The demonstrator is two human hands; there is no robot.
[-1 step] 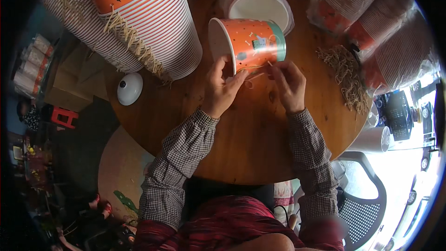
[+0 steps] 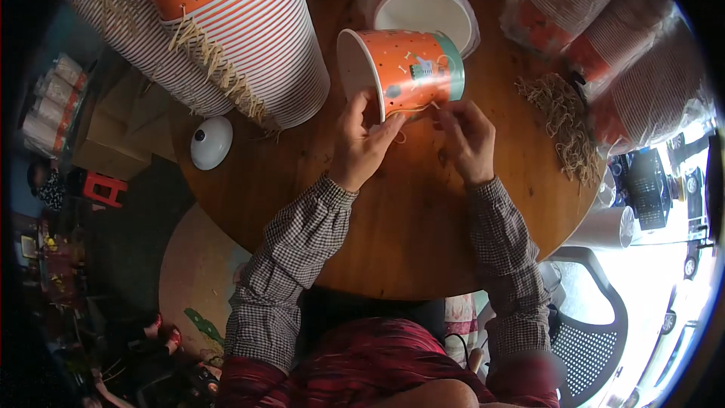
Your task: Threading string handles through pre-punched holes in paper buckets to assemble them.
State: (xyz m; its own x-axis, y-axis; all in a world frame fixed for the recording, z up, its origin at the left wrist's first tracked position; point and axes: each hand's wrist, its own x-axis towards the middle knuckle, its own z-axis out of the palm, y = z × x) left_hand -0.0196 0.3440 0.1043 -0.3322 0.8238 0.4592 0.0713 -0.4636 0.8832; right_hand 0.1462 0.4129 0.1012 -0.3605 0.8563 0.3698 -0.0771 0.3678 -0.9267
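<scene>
You hold a paper bucket (image 2: 419,68) on its side above the middle of the table (image 2: 377,245), its open mouth facing left and its green base band to the right. Its wall is orange with small printed figures. You cannot tell from this view whether its underside touches the wood.

Your left hand (image 2: 361,143) grips the bucket at the rim, thumb pressed on the outer wall and fingers curled round by the mouth. A thin tan cord (image 2: 411,109) runs along the near side of the wall from your left thumb toward your right hand (image 2: 470,136). There your thumb and forefinger come together, pinching the cord close beside the wall, near the green band. A small loop of cord hangs on the near side, between your hands.

On the far side, just behind the bucket, another bucket (image 2: 429,19) shows its white inside within clear plastic. To the far left stands a tall stack of nested buckets (image 2: 257,38), with tan cord handles (image 2: 219,72) in a row down its side; a second stack (image 2: 140,49) leans beyond it to the left. Near the foot of these lies a white lid (image 2: 212,143) with a dark knob. To the right, a tangled pile of cords (image 2: 557,125) lies near the plastic-wrapped stacks (image 2: 642,79).
</scene>
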